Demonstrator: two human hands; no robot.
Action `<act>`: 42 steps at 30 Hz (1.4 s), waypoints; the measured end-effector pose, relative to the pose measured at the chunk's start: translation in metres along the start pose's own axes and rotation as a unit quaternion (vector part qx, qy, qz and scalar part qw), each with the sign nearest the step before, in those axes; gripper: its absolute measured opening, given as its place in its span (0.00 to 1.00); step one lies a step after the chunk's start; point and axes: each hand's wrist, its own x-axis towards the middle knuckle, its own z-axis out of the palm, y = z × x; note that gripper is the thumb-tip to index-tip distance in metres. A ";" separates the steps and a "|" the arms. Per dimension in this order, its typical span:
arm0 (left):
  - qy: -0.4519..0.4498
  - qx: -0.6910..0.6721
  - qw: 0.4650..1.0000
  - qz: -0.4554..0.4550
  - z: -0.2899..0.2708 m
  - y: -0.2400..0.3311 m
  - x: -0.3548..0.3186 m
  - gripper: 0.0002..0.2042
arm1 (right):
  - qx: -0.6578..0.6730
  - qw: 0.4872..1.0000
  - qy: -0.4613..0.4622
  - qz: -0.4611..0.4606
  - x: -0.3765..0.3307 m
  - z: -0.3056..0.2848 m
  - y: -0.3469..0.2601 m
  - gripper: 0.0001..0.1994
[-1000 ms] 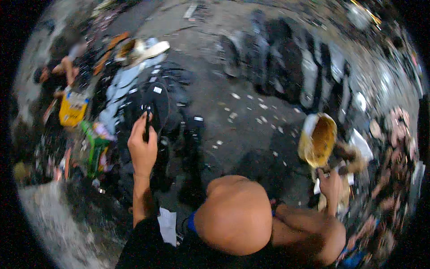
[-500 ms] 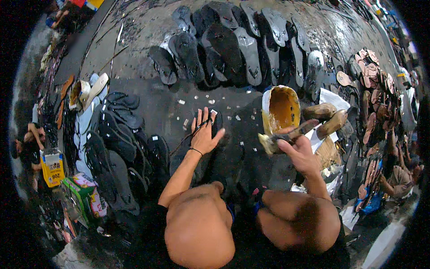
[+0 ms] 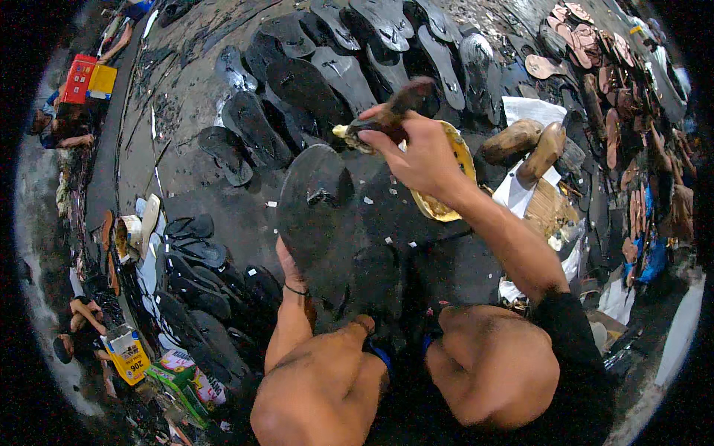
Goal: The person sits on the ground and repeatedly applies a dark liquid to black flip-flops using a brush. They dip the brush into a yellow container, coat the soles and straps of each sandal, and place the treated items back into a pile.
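Note:
A flat dark sandal sole [image 3: 312, 197] is held up by my left hand [image 3: 292, 271]. The fingers of that hand are mostly hidden behind the sole, with the palm's edge showing at its lower left rim. To the upper right of the sole, my right hand [image 3: 428, 160] pinches a brush [image 3: 393, 115] with a dark, thick handle and a pale yellow, caked tip. The tip points left and hangs by the sole's upper right edge; whether they touch I cannot tell. Partly behind my right wrist stands a yellow-rimmed pot [image 3: 440, 210] smeared with glue-like residue.
Dark sandals [image 3: 305, 82] lie in rows at the far side. Two wooden shoe lasts [image 3: 541, 154] rest on paper at the right. Black strapped sandals [image 3: 197, 279] pile up at the left, beside a green packet [image 3: 177, 390]. Other people [image 3: 82, 316] sit along the left edge.
My left hand, earlier spread out over the mat with a dark strap by it, now holds up the sole. My right hand has carried the brush up and left, across the pot. The view has shifted.

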 end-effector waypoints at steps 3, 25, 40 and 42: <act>-0.028 0.069 0.997 0.037 -0.007 0.004 0.003 0.31 | 0.049 0.999 -0.015 0.005 -0.028 0.008 -0.018 0.12; 0.199 0.108 0.969 -0.102 -0.039 -0.010 -0.058 0.31 | -0.215 0.967 0.018 0.136 -0.078 -0.051 0.100 0.14; 0.173 0.187 0.967 -0.023 0.014 0.008 0.005 0.22 | 0.141 0.963 -0.040 0.227 -0.116 -0.103 0.019 0.14; 0.103 0.122 0.987 -0.020 0.027 0.008 0.024 0.22 | 0.260 0.943 -0.067 0.198 -0.090 -0.063 0.005 0.13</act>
